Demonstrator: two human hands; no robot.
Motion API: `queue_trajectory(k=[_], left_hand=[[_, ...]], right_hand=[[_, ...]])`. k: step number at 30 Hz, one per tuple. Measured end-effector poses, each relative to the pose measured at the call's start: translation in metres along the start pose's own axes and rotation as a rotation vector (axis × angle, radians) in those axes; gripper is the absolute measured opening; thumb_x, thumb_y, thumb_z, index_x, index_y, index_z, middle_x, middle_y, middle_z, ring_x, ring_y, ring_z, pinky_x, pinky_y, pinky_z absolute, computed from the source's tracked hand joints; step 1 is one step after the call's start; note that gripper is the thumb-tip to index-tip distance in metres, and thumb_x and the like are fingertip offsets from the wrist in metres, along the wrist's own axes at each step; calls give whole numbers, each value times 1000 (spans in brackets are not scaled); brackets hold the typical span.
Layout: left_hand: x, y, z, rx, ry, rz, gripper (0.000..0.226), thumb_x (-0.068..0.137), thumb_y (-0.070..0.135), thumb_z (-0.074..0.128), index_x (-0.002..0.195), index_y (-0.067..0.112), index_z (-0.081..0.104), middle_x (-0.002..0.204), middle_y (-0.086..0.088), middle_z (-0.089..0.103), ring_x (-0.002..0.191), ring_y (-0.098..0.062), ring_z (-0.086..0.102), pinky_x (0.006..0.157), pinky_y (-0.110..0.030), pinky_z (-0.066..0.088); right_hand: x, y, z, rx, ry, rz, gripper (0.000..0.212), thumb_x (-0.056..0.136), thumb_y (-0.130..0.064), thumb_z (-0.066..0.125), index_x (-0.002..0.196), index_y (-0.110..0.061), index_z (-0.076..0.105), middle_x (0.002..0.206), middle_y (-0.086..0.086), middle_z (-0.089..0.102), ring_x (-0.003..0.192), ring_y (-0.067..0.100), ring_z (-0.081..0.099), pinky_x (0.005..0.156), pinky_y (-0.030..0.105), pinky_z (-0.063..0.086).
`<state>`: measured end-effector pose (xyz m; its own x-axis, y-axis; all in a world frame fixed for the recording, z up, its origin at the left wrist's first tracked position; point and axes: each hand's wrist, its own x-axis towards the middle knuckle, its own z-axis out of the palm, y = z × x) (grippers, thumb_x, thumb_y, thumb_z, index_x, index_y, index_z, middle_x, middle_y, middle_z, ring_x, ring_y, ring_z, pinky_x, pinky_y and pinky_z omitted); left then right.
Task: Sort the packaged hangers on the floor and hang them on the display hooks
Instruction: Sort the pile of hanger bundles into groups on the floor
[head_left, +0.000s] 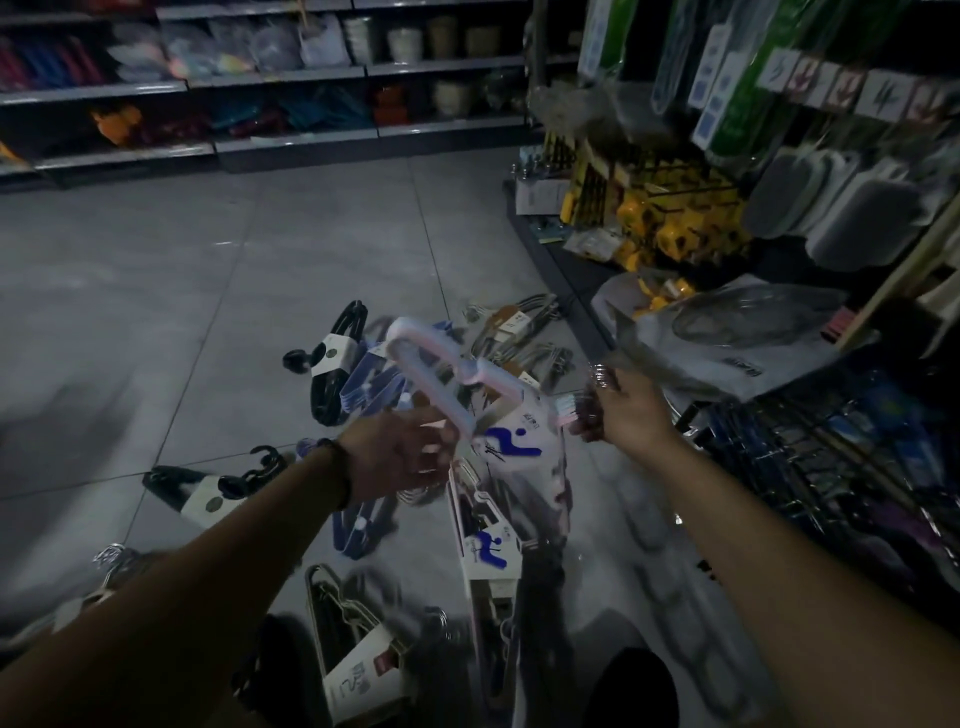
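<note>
My left hand (402, 454) grips the hook end of a pack of pale pink and white hangers (441, 374) with a white card label printed in blue (511, 441), lifted above the floor pile. My right hand (621, 402) grips the other end of the pack, where the pink hanger ends (574, 408) bunch together. Below lie more packs: black hangers (332, 364), blue hangers (363, 519), metal wire hangers (524, 322), another black pack (202, 488) and a matching white-labelled pack (488, 551). The picture is dark and blurred.
A display rack on the right carries hanging packaged goods (831, 208) and yellow items (670, 223). Clear plastic bags (727, 332) lie at its base, beside a dark wire basket (831, 447). Shelves of wares (260, 78) line the far wall. Grey floor tiles (208, 260) stretch between.
</note>
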<state>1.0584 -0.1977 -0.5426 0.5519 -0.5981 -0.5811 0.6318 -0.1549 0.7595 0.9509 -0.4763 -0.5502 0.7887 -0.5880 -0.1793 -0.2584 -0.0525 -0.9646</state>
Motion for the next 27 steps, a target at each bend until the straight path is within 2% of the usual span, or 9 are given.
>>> queue_trajectory(k=[4,7,9,12,15,19,23,25,27], left_hand=[[32,-34,18,147,102,41,64,84,-2,67,135,36,58,130,-14,60,92,-29,66,74,-45,59],[45,-63,34,130,183,-28,61,93,-11,58,139,27,47,108,-15,67,72,-30,70,62,-43,61],[57,-85,31,183,292,-48,47,100,-7,46,140,18,45,102,-13,64,75,-28,68,55,-43,59],[73,-105,25,208,351,-225,33,108,31,40,134,14,52,115,-17,66,91,-33,66,69,-44,59],[104,-125,19,456,379,-192,38,109,23,40,142,6,48,131,-26,61,86,-25,63,73,-41,58],[163,-180,-4,557,407,-237,40,106,20,44,141,2,49,137,-23,60,118,-40,64,101,-54,54],[151,-187,7,383,461,-205,29,106,22,45,134,12,49,128,-14,61,109,-31,61,85,-47,57],[146,-188,15,361,481,-163,34,108,17,43,142,15,43,127,-9,56,106,-22,54,74,-30,49],[145,-193,19,367,494,-172,45,107,13,45,150,21,36,136,-10,53,113,-25,55,80,-31,45]], right_hand=[[15,25,19,162,25,421,36,113,-28,43,85,-8,53,57,12,61,46,21,62,38,21,46],[23,55,32,50,-29,587,36,113,-28,40,87,-8,55,49,10,61,44,20,62,39,22,45],[22,79,44,-23,-57,654,31,112,-18,38,91,-5,57,56,12,62,47,21,61,43,24,45],[17,115,62,-55,-90,728,24,110,-16,37,99,-4,54,72,20,63,55,27,61,50,29,49],[24,142,73,-207,-159,767,18,101,-12,43,98,-2,58,84,26,68,74,36,69,64,36,52],[43,160,80,-443,-271,802,18,90,-3,47,90,7,62,95,32,75,88,48,76,77,48,58],[49,174,84,-510,-273,852,27,102,-7,41,90,7,61,97,30,72,82,42,73,81,50,62],[44,181,78,-522,-270,901,30,105,-15,42,105,7,63,100,26,73,73,36,72,60,37,60],[40,187,73,-543,-296,945,36,106,-26,46,110,4,66,99,25,75,70,35,74,58,29,54]])
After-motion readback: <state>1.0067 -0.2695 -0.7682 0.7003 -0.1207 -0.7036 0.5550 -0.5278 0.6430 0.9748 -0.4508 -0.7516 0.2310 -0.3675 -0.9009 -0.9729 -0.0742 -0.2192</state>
